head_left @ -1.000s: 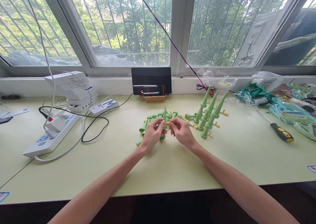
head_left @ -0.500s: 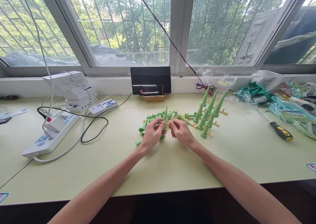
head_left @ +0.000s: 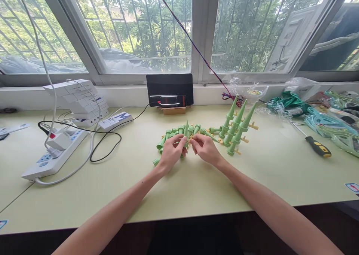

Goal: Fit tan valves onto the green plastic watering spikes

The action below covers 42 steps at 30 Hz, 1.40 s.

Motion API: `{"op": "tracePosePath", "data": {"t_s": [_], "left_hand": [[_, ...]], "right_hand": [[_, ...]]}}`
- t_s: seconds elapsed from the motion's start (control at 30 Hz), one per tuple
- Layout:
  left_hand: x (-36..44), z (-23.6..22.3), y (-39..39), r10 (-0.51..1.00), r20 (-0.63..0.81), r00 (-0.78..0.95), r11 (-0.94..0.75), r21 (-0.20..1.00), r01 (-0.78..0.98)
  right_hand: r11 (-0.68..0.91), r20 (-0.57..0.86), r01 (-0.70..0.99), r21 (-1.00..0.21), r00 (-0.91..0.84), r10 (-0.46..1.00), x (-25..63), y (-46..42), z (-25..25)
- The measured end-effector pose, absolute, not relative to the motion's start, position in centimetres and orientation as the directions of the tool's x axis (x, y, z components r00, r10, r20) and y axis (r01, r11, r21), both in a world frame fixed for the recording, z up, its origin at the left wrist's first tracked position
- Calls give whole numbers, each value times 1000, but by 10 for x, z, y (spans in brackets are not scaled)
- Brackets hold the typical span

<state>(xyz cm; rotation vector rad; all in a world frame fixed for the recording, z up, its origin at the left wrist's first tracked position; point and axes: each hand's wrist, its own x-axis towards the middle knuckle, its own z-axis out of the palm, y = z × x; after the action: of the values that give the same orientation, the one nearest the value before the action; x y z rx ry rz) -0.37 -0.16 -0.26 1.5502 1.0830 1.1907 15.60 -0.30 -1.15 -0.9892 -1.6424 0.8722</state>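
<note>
One green spike (head_left: 186, 130), in front of the tablet (head_left: 169, 84), is clamped in the left hand (head_left: 172, 150); the right hand (head_left: 206, 148) brings fingertips together beside it (whether they clamp anything cannot be told). Three upright spike tips (head_left: 247, 121) stand right of the tablet, one screwdriver (head_left: 318, 147) farther right. Against the earlier frame, counts and grip match.

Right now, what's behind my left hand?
Green plastic parts show beyond your left hand and past its left side, lying on the table. Whatever the hand itself covers can't be seen.
</note>
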Motion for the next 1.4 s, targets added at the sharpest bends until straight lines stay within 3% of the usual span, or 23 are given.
{"op": "tracePosePath", "data": {"t_s": [0.33,0.7,0.87,1.1,1.4], "left_hand": [[-3,-1,-3,943,267,199,-289,953,93],[-4,-1,-3,968,180,173,-194,979,67],[-4,1,-4,968,186,168,-202,976,84],[-2,1,-6,952,237,191,-255,964,77],[-6,4,-6,967,139,214,-155,986,61]], "right_hand": [[372,325,209,-904,-227,918,158,-1,-15],[475,432,262,-840,-206,878,159,-5,-11],[442,401,288,-849,-193,896,159,-4,-11],[372,325,183,-910,-245,914,160,-1,-14],[474,423,275,-837,-226,878,160,-5,-10]]}}
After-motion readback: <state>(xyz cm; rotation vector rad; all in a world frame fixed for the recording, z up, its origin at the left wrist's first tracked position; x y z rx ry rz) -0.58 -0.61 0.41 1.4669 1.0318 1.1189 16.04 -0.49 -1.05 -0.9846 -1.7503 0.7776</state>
